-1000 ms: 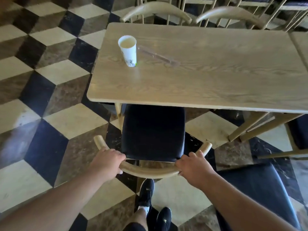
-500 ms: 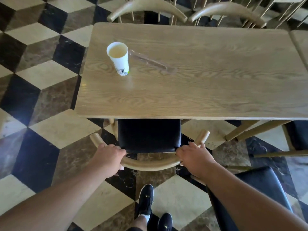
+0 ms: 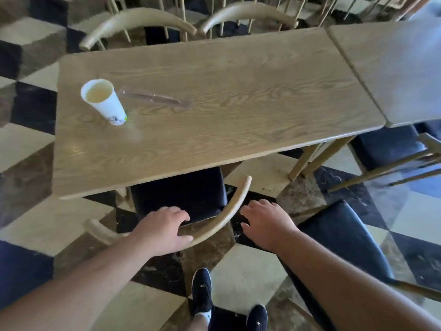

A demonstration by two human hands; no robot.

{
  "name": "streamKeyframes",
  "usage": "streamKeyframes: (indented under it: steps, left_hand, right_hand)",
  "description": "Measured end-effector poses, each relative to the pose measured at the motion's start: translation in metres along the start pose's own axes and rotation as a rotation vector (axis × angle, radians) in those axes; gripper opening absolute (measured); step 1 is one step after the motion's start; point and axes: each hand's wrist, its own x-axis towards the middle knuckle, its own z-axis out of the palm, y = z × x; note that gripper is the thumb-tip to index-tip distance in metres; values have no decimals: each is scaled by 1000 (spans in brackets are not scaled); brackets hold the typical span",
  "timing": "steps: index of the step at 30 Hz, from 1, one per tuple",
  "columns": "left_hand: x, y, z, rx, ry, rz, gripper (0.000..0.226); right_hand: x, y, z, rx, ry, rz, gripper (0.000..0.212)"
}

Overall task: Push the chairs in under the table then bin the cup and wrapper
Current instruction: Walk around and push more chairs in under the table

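Observation:
A wooden chair (image 3: 229,211) with a black seat stands partly under the light wooden table (image 3: 214,130), its curved backrest toward me. My left hand (image 3: 164,229) grips that backrest near its middle. My right hand (image 3: 265,223) hovers just right of the backrest with fingers spread, holding nothing. A white paper cup (image 3: 105,101) stands on the table's left part. Beside it to the right lies a clear wrapper (image 3: 155,99). A second black-seated chair (image 3: 334,242) stands out from the table at my right, under my right forearm.
Two chairs (image 3: 143,20) are tucked in at the table's far side. A second table (image 3: 391,72) adjoins on the right with another black-seated chair (image 3: 391,149) beneath it. The floor is checkered tile. My shoes (image 3: 202,292) are at the bottom.
The chair has slid farther under the table. My right hand has let go of the backrest and opened. The view has swung to the right.

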Motion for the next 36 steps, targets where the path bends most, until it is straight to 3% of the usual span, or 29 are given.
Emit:
streamKeyframes:
  steps: [4, 11, 25, 32, 36]
  left_hand:
    - [23, 76, -9, -30, 47, 76, 48]
    - [50, 219, 8, 54, 19, 174, 45]
    - [58, 532, 136, 162, -79, 446, 55]
    - [44, 642, 222, 197, -148, 576, 60]
    - [41, 678, 264, 250, -262, 611, 75]
  right_hand:
    - [-48, 50, 3, 42, 52, 117, 33]
    - [-171, 156, 55, 124, 75, 300, 36]
    - [-414, 340, 169, 195, 140, 600, 32]
    - [-488, 394, 224, 188, 130, 634, 61]
    - [-499, 411, 244, 169, 75, 641, 71]
